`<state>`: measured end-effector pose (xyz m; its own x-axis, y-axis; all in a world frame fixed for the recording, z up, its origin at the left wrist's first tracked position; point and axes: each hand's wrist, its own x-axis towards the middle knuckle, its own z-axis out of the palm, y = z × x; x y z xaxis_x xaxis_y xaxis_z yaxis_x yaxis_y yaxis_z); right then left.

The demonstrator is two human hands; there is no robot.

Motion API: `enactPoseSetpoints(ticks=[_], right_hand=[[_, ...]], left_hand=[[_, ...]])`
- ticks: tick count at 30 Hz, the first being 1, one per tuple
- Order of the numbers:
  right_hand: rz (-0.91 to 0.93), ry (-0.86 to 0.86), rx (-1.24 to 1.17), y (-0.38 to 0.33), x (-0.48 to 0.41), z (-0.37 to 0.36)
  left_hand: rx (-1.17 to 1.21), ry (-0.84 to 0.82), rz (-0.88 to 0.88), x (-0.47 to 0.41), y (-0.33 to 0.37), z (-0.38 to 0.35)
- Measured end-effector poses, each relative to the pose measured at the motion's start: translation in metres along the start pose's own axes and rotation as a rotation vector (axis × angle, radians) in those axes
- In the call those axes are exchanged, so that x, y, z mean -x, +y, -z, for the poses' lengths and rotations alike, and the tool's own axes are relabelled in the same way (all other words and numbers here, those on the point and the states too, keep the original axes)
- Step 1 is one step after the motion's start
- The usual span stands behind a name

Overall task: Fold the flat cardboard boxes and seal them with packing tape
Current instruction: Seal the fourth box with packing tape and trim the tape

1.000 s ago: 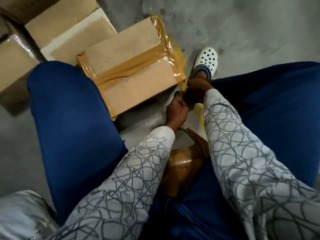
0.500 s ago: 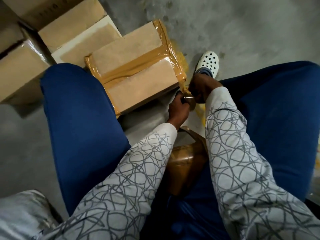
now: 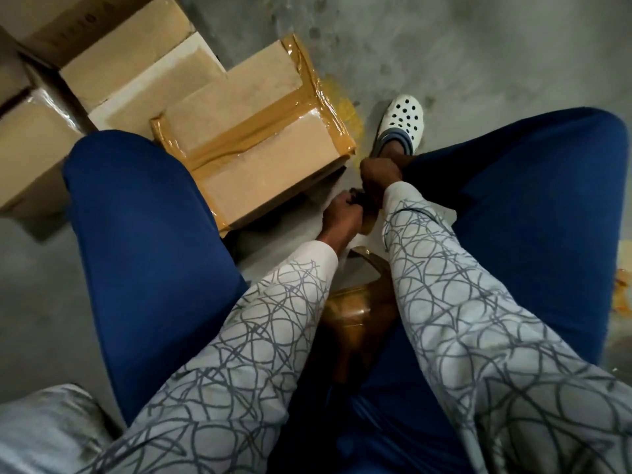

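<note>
Brown tape roll [image 3: 355, 313] sits between forearms. Left hand [image 3: 342, 213] at roll's 12 o'clock, clenched on small dark item [image 3: 355, 197]. Right hand [image 3: 379, 176] curled; grasp unclear. Taped cardboard box [image 3: 260, 148] at fingers' 10 o'clock, near, apart.

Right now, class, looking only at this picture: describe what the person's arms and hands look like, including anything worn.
Both arms wear long pale grey sleeves, left sleeve and right sleeve, printed with looping dark grey scribble lines. The left hand and right hand are bare, no gloves.
</note>
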<state>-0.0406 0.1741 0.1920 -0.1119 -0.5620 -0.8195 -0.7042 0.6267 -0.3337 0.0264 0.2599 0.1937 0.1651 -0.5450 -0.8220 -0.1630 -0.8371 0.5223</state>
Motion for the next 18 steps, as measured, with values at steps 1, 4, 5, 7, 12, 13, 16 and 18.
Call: enactPoseSetpoints(ticks=[1,4,5,7,12,13,16,18], right_hand=[[0.012,0.041,-0.002,0.007,-0.007,-0.002],[-0.006,0.138,-0.250,0.006,-0.005,-0.004],[-0.072,0.136,-0.391,0.001,-0.007,-0.003],[-0.061,0.225,-0.489,-0.004,-0.006,0.000],[-0.017,0.082,-0.806,-0.024,-0.008,0.004],[-0.027,0.066,-0.775,-0.023,-0.009,0.004],[-0.033,-0.007,-0.644,-0.002,-0.052,-0.007],[-0.088,-0.119,-0.645,-0.001,-0.052,-0.013]], left_hand=[[-0.075,-0.041,-0.006,0.004,-0.005,-0.004],[-0.177,-0.150,0.009,0.011,-0.015,-0.013],[-0.174,-0.149,0.021,0.011,-0.016,-0.014],[-0.182,-0.108,0.036,0.008,-0.017,-0.010],[-0.041,0.079,0.018,0.006,-0.009,0.005],[-0.043,0.110,0.015,0.004,-0.006,0.008],[-0.048,0.157,0.010,-0.003,0.000,0.015],[-0.053,0.171,0.004,-0.006,0.001,0.017]])
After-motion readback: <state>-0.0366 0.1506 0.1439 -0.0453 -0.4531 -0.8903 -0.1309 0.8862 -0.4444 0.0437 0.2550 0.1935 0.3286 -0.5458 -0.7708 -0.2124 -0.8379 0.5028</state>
